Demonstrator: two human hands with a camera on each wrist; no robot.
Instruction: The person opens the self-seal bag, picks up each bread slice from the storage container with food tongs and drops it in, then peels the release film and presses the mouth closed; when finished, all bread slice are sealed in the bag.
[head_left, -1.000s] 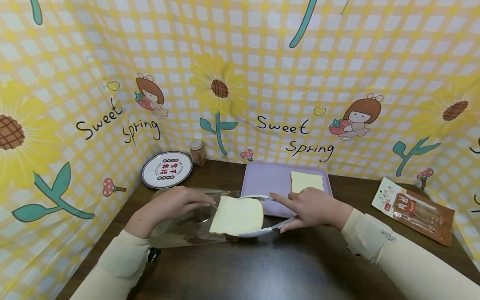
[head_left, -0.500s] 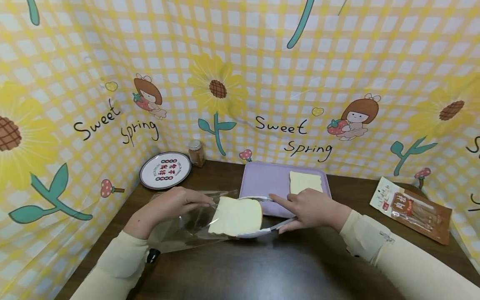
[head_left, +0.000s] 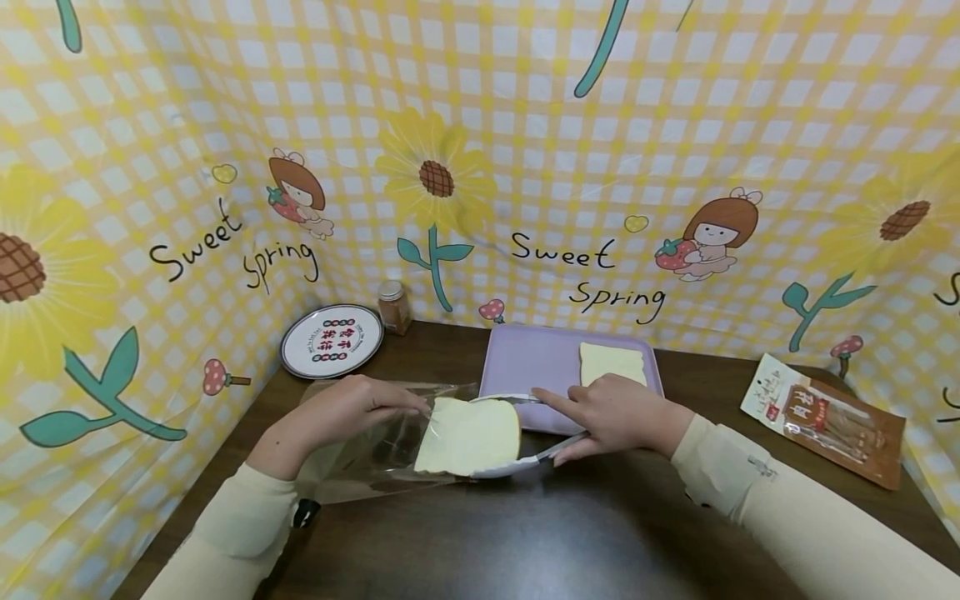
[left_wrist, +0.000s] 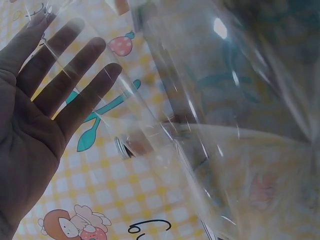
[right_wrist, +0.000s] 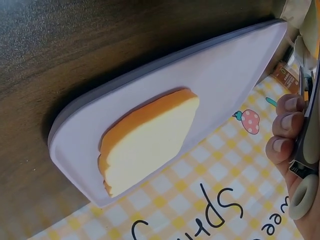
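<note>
My left hand (head_left: 360,408) pinches the rim of a clear plastic bag (head_left: 337,467) between thumb and forefinger; the other fingers spread out behind the film (left_wrist: 155,100). A bread slice (head_left: 468,437) lies at the bag's mouth, its left part overlapped by the film. Tongs with pale, wide tips (head_left: 506,469) grip this slice along its near and far sides. Around their handles is my right hand (head_left: 611,417); in the right wrist view a dark grey handle (right_wrist: 311,135) with a ring at its end shows beside the curled fingers (right_wrist: 282,125).
Behind the right hand sits a lilac tray (head_left: 525,358) bearing another bread slice (head_left: 611,362). A printed plate (head_left: 332,340) and a small lidded jar (head_left: 393,308) stand at back left. At right lies a brown food packet (head_left: 828,421). Patterned cloth (head_left: 480,125) walls the table.
The right hand, tongs and gripped slice have shifted slightly left, toward the bag. My left hand keeps nearly the same place, and the bag's film has changed shape a little.
</note>
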